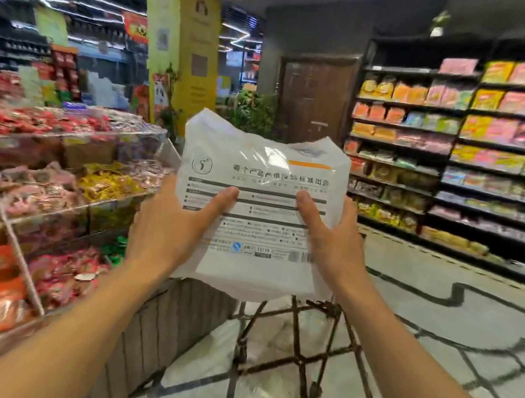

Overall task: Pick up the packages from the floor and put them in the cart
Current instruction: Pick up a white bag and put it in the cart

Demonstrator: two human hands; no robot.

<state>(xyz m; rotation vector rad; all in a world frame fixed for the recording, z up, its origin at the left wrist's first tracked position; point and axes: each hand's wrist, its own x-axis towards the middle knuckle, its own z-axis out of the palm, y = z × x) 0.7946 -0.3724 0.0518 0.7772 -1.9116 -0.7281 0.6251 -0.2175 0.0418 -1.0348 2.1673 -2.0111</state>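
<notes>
I hold a white plastic package [263, 178] with grey printed text upright in front of me, at chest height. My left hand [174, 219] grips its left edge with the thumb on the printed face. My right hand [331, 234] grips its right edge the same way. Below the package stands the black wire cart [313, 343]; its thin bars and a wheel show over the floor. The package hangs above the cart and does not touch it. What lies inside the cart is hidden or too blurred to tell.
A tiered bin display [48, 184] of wrapped sweets stands close on my left, with a slatted base [155, 330] next to the cart. Dark shelves [469, 157] of snack bags line the right. Pale tiled floor [464, 312] lies between. A yellow pillar [182, 46] stands ahead.
</notes>
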